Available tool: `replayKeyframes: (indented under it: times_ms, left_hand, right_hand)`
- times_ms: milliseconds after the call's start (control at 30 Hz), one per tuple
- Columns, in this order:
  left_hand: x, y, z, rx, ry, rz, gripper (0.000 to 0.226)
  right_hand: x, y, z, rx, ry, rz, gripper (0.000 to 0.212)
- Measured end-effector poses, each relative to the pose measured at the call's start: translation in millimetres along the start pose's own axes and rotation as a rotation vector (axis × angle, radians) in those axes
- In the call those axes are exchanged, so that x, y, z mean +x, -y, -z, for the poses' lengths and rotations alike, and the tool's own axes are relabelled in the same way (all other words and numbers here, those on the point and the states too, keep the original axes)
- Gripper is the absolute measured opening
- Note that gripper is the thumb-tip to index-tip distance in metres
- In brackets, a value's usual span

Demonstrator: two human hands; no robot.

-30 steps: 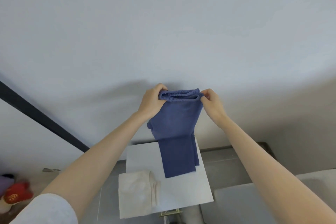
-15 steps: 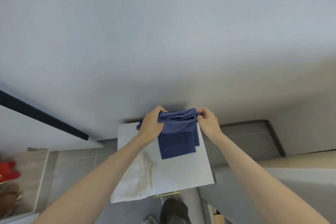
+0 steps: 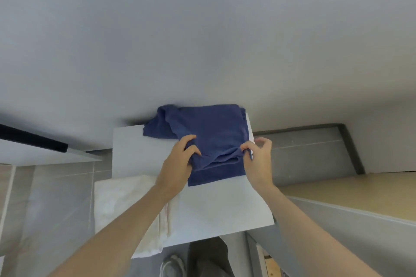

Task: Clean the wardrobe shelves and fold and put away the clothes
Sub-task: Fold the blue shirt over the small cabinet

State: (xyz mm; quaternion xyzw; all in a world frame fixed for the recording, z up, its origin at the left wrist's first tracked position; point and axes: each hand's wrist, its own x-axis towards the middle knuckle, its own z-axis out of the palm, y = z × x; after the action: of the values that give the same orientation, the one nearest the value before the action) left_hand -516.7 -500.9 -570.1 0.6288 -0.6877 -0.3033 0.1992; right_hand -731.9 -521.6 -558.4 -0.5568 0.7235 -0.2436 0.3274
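A blue garment lies folded over on a small white table, its far end bunched against the wall. My left hand grips the folded waistband edge at the garment's left side. My right hand pinches the same edge at its right side, with the other fingers raised. A folded white garment lies on the table's left part, partly under my left forearm and hanging over the edge.
A pale wall rises right behind the table. Grey tiled floor lies to the right, and a beige-topped grey surface stands at the right. A dark bar runs at the left. My leg and a shoe show below.
Both hands brought the blue garment down from the air onto the table and folded its waistband end over toward me. The view tilted downward.
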Motion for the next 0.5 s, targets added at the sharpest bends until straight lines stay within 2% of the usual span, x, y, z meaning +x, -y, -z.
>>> replayKeyframes:
  times_ms: [67,167,267,300,333,400,467,500]
  left_hand:
    - [-3.0,14.4,-26.3,0.06,0.068,0.071,0.03]
    - [-9.4,29.9,-55.3,-0.022,-0.025,0.234,0.028]
    - [-20.3,32.5,-75.4,-0.098,-0.222,0.307,0.038]
    - [-22.2,28.1,-77.1,-0.14,-0.312,0.368,0.038]
    - [-22.6,23.3,-79.1,-0.209,-0.401,0.456,0.036]
    - [-20.7,16.0,-80.9,-0.386,-0.499,0.674,0.03]
    - [-16.1,9.1,-82.0,-0.521,-0.469,0.804,0.053]
    - [-14.2,5.9,-83.1,-0.588,-0.448,0.813,0.066]
  right_hand:
    - [4.8,-25.1,-16.0,-0.083,0.09,-0.07,0.023]
    - [7.7,-51.2,-30.4,-0.141,0.162,-0.117,0.032]
    - [6.6,-56.0,-37.5,-0.066,0.004,-0.197,0.025]
    - [6.4,-54.1,-39.3,-0.018,-0.049,-0.244,0.015]
    - [6.8,-51.0,-40.8,0.015,-0.07,-0.293,0.016]
    - [9.1,-44.3,-44.8,0.037,-0.03,-0.369,0.055]
    - [10.8,-38.3,-49.8,0.014,0.027,-0.392,0.087]
    - [10.8,-36.7,-53.4,-0.003,0.048,-0.393,0.092]
